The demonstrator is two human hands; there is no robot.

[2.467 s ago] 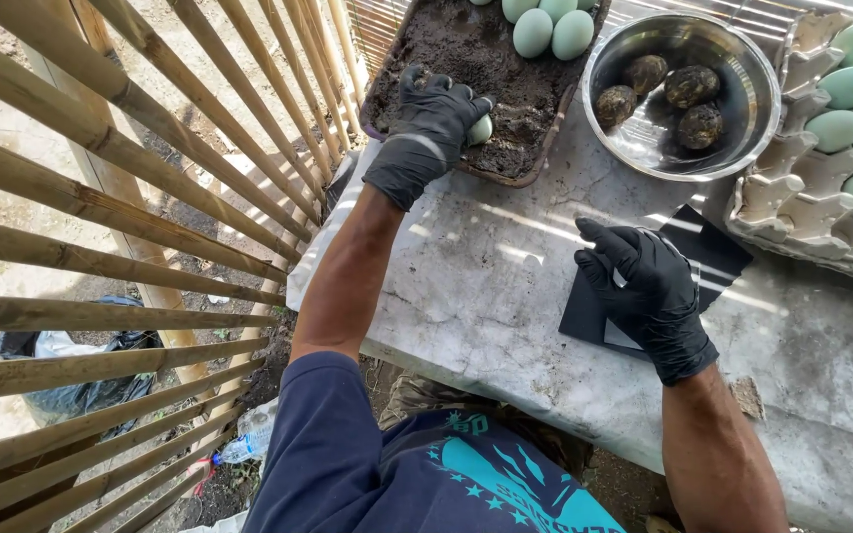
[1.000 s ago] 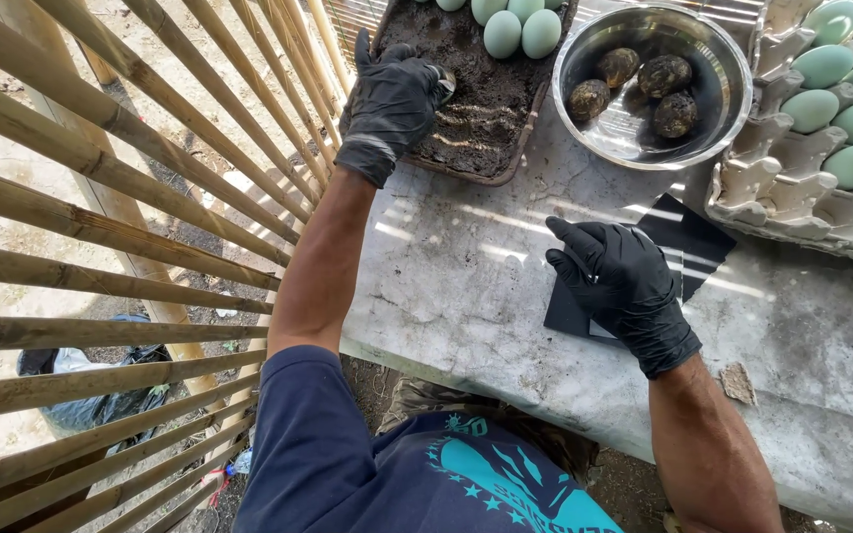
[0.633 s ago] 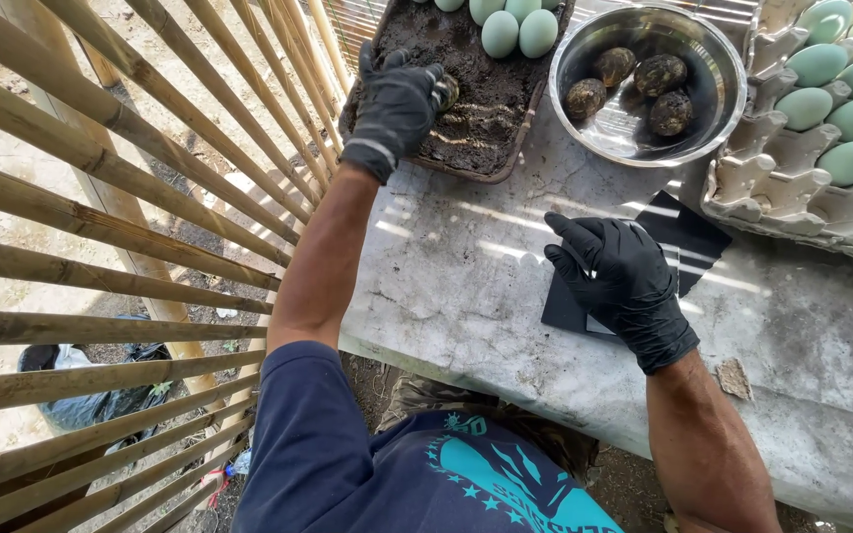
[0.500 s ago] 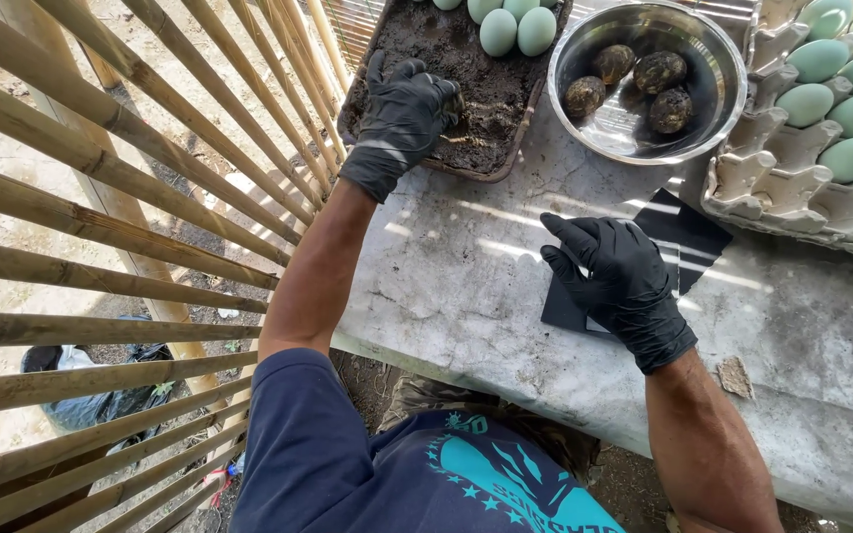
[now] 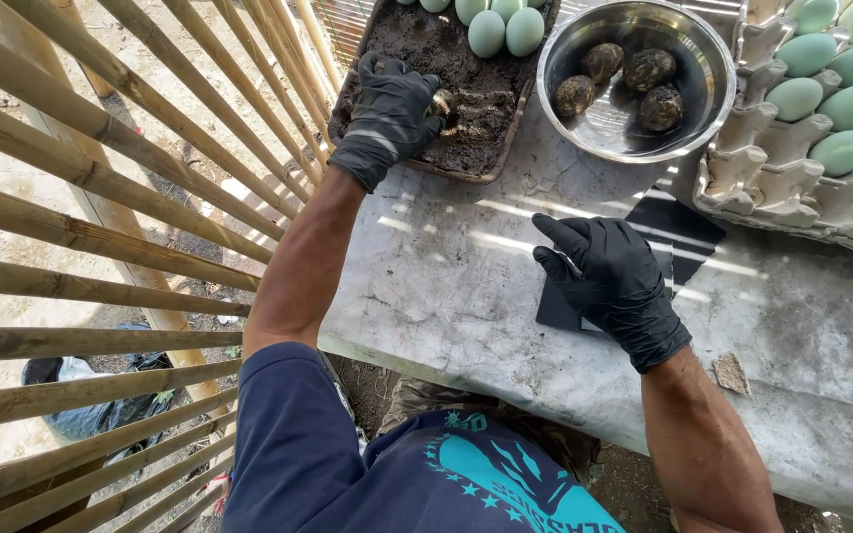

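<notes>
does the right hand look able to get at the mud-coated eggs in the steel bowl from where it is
Probably yes. The right hand rests on a black sheet just below the steel bowl; the bowl is open on top and nothing lies between them, so the coated eggs look reachable.

the left hand (image 5: 392, 114), which earlier held a pale egg at the near edge of the mud tray (image 5: 505, 138), has since pressed down into the dark mud, where a mud-smeared egg (image 5: 441, 103) now shows at its fingertips.
</notes>
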